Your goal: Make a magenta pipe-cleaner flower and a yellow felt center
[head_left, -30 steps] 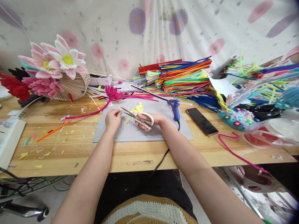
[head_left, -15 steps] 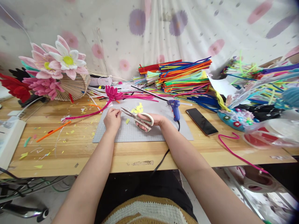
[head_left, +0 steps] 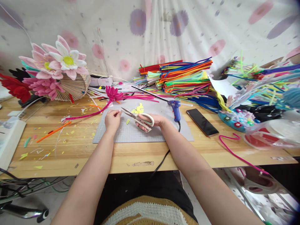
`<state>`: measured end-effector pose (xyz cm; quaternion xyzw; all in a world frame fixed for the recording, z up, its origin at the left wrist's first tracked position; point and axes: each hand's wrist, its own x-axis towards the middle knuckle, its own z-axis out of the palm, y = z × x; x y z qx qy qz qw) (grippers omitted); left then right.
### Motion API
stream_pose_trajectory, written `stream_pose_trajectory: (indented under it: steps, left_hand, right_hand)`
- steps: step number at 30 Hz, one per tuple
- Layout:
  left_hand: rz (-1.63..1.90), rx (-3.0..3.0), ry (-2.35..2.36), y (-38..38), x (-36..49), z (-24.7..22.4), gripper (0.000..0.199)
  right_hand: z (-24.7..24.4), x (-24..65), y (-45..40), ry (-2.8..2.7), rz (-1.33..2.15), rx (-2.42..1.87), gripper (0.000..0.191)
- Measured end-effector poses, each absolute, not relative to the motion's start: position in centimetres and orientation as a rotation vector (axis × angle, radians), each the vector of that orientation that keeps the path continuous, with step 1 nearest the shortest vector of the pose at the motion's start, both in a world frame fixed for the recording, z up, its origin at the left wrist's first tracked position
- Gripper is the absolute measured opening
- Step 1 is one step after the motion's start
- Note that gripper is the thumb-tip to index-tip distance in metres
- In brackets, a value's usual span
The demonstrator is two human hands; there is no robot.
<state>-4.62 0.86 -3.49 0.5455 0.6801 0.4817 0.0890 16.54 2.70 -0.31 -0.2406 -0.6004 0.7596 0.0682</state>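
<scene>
My right hand (head_left: pixel 144 122) is closed round the light-coloured handles of a pair of scissors (head_left: pixel 130 113), whose blades point left, slightly apart. Close to the blade tips, my left hand (head_left: pixel 113 119) is pinched shut; whatever lies between its fingertips is too small to name. Both hands are above a grey cutting mat (head_left: pixel 131 137). Yellow paper scraps (head_left: pixel 138 108) lie on the mat just behind the scissors. Behind my left hand is a magenta pipe-cleaner flower (head_left: pixel 113 93), its long fuzzy stem stretching left across the table.
A blue glue gun (head_left: pixel 175 110) rests at the mat's right side, its black cord running to the front edge. Beside it lies a phone (head_left: pixel 202 122). Bundled pipe cleaners (head_left: pixel 185 76) are piled at the back. Fluffy flowers (head_left: pixel 67 61) stand at the left, near an orange strip (head_left: pixel 53 132).
My left hand has shifted very slightly, its fingertips a touch farther from the scissor blades. The scissors and my right hand look almost unmoved.
</scene>
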Motion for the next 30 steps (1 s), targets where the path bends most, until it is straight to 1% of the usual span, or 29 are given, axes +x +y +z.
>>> stream_pose_trajectory:
  steps: [12, 23, 30]
  left_hand:
    - [1.441, 1.662, 1.989, 1.00, -4.64, -3.86, 0.011]
    - [1.441, 1.694, 2.009, 0.78, -4.45, -3.56, 0.012]
    - [1.384, 1.786, 2.101, 0.18, -4.15, -3.08, 0.013]
  right_hand:
    - [0.31, 16.40, 2.21, -1.842, 2.222, -0.722, 0.056]
    - [0.26, 16.36, 2.19, -1.835, 2.221, -0.725, 0.056]
    - [-0.27, 16.25, 2.62, -1.800, 2.275, -0.768, 0.057]
